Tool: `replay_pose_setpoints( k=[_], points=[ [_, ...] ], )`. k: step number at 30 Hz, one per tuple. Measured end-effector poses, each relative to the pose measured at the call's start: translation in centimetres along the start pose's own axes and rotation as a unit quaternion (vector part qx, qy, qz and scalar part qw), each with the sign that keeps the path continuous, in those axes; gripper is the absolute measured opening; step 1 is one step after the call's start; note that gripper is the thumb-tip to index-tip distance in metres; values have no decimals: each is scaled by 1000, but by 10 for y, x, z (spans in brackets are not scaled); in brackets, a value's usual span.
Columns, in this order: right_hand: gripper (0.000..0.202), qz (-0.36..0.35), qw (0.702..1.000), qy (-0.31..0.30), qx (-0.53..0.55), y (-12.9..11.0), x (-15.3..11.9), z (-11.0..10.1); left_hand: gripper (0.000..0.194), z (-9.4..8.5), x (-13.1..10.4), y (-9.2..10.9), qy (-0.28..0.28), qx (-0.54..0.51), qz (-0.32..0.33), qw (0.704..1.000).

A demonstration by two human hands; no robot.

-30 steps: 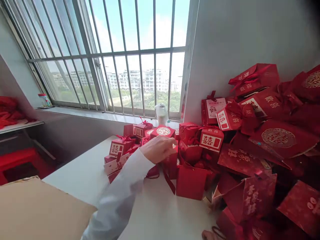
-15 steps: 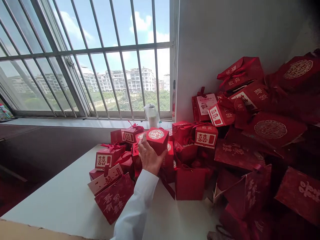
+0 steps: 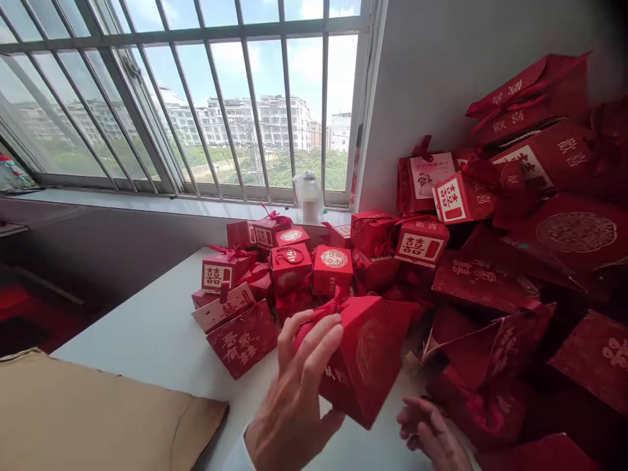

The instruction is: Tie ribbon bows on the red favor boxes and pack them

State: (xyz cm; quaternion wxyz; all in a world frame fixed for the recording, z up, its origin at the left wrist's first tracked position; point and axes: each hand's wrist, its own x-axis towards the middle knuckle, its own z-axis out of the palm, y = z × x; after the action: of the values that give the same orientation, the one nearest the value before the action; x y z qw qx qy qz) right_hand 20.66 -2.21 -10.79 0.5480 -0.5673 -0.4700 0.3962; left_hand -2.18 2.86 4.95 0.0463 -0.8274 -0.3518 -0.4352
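Note:
My left hand (image 3: 294, 399) grips a red gift box with a ribbon (image 3: 366, 356) and holds it tilted just above the white table (image 3: 161, 340). My right hand (image 3: 432, 435) sits low at the bottom edge, fingers loosely apart, right beside the box's lower corner and holding nothing. Behind the box stands a cluster of small red gift boxes (image 3: 289, 265) with white double-happiness labels.
A big heap of red paper bags and boxes (image 3: 530, 248) fills the right side against the wall. Brown cardboard (image 3: 98, 418) lies at the near left. A white bottle (image 3: 308, 196) stands on the sill of the barred window (image 3: 196, 98).
My left hand left the small box in the cluster and drew back toward me, now holding a larger red ribboned box. My right hand has come into view. The camera tilted down.

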Motion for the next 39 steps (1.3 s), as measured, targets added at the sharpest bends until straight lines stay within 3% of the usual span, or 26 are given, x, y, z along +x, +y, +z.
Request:
replay_pose_setpoints(
  k=[3,8,11,14,16,19,21,23,25,27,35,39],
  points=[
    [63,104,977,-55,176,-19,-2,1,62,33,-43,19,-9,13,46,999],
    [47,155,970,-14,186,-40,-16,4,43,70,-81,42,-16,34,115,993],
    [46,124,983,-8,138,-37,-11,4,42,78,-86,45,-28,25,124,992],
    [41,26,996,76,-43,-29,-2,-3,37,75,-90,43,-41,-47,128,990],
    [40,-5,987,119,-108,-27,-2,-10,38,67,-90,39,-31,-107,88,990],
    [43,6,994,75,-79,-30,-15,-19,34,58,-82,28,-36,-162,-125,978],
    [55,7,999,11,-49,-34,-26,-21,31,59,-74,19,-80,-188,-279,938],
    [68,13,998,-44,-33,-37,-33,-18,31,64,-66,12,-139,-239,-348,896],
    [73,27,996,-79,-24,-38,-34,-12,34,72,-61,8,-182,-304,-358,864],
    [69,32,995,-89,-27,-39,-31,-6,36,78,-59,7,-189,-334,-353,853],
    [70,11,991,-107,-80,-47,-24,-10,38,74,-58,8,-206,-314,-336,864],
    [57,-14,994,-52,-93,-51,-29,-15,36,64,-55,17,-187,-271,-283,901]
  ],
)
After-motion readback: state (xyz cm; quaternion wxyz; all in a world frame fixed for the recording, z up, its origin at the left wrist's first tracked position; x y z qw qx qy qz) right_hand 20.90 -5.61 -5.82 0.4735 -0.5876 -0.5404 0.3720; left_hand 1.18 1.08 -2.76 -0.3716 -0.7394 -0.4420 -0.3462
